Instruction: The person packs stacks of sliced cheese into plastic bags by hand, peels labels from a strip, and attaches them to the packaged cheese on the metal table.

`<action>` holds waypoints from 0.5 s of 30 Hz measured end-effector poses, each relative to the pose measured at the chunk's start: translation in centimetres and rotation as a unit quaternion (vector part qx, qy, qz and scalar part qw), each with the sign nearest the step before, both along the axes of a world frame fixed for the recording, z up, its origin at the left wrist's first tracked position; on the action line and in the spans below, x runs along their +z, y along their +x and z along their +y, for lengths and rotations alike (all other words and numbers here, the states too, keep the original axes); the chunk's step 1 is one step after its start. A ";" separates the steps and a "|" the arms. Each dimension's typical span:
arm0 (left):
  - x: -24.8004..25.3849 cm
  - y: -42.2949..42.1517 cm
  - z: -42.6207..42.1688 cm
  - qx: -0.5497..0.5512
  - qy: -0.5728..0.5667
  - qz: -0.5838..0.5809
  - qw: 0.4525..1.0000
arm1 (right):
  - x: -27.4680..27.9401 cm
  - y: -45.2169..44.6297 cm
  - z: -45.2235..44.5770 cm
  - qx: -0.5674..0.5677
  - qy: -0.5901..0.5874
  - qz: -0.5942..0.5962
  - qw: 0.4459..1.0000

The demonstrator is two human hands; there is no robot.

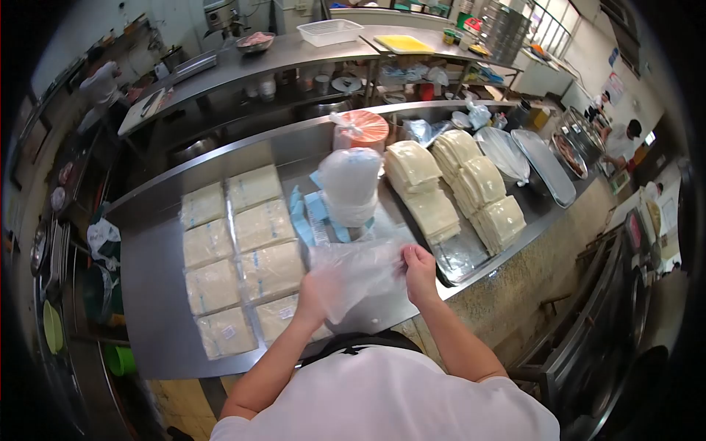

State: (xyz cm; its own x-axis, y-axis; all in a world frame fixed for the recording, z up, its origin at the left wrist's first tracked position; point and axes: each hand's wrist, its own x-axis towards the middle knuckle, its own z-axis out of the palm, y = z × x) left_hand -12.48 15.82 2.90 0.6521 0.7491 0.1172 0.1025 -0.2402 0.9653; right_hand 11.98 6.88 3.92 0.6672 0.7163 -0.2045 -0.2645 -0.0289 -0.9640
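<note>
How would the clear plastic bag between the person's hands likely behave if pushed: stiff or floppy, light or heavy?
The plastic bag would probably fold rather than resist: it looks creased between the left hand and right hand. It is likely light, as its film appears thin and translucent.

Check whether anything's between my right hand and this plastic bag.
Nothing visible: your right hand directly pinches the edge of the plastic bag. Your left hand, at the opposite side, is blurred.

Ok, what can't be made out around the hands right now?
All in the head view:
Left hand: fingers too blurred to trace against the clear plastic bag.
The bag's opening: lost in blur.
Nearest right-column packet: partly covered by the left forearm.
Nearest left-column packet: label print too small.
</note>
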 end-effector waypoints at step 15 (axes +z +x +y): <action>4.3 10.9 -6.5 0.168 -0.147 0.095 0.970 | -7.2 26.3 2.3 0.317 -0.155 -0.698 0.623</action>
